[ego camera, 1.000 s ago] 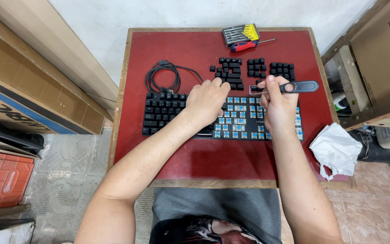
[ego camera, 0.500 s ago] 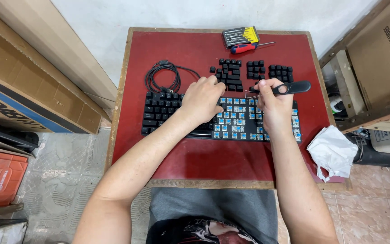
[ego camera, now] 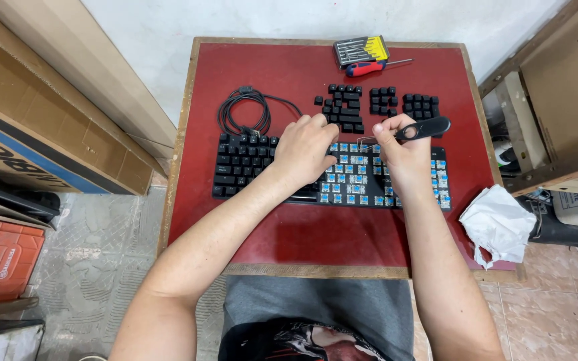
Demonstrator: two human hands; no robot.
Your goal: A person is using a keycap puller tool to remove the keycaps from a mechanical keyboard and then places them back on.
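1. Under both my hands, across the middle of the red bench [ego camera: 249,227], lies the black keyboard [ego camera: 242,167], its right part stripped to blue switches.
2. My right hand [ego camera: 399,157] is clenched around a black keycap puller [ego camera: 429,127], whose wire end reaches toward my left hand.
3. My left hand [ego camera: 306,150] rests on the keyboard with fingers curled, grasping nothing I can make out.
4. Just beyond my hands sit the removed keycaps [ego camera: 376,103] in groups; the coiled cable [ego camera: 245,110] lies beyond my left hand.
5. Farther beyond, a red screwdriver [ego camera: 369,67] lies beside a bit set [ego camera: 360,50].
6. A white cloth [ego camera: 496,224] hangs off the bench edge, right of my right hand.
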